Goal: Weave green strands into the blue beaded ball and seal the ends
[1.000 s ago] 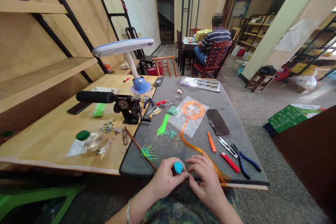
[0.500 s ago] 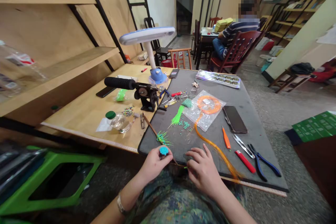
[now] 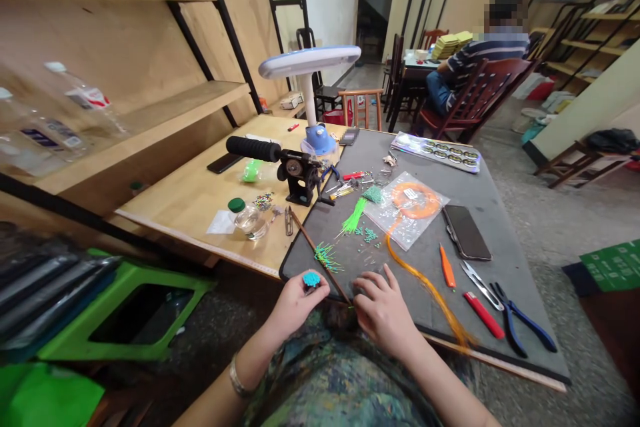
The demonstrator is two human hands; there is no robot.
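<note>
My left hand (image 3: 297, 303) is closed around a small object with a bright turquoise, bumpy top (image 3: 311, 279); its lower part is hidden by the fingers. At the table's front edge, my right hand (image 3: 383, 310) has curled fingers pinched together, with a tiny green tip beside them; what they hold is unclear. Between the hands, a thin brown stick (image 3: 307, 230) lies slanting on the dark mat (image 3: 420, 293). Green-and-turquoise strands (image 3: 327, 257) lie across its middle. Farther up are a bundle of bright green strands (image 3: 354, 217) and loose turquoise beads (image 3: 369, 235).
An orange coil (image 3: 414, 200) in a clear bag trails orange fibre towards the edge. At right lie a phone (image 3: 467, 232), orange tool (image 3: 447, 268), snips (image 3: 481, 285), red lighter (image 3: 483, 315) and blue pliers (image 3: 520, 320). A black clamp (image 3: 300, 177), jar (image 3: 251, 221) and lamp (image 3: 317, 137) stand behind.
The view has turned left, so the table and its things appear farther right. My left hand keeps its hold on the turquoise-topped object. More of the stick's near end shows between my hands.
</note>
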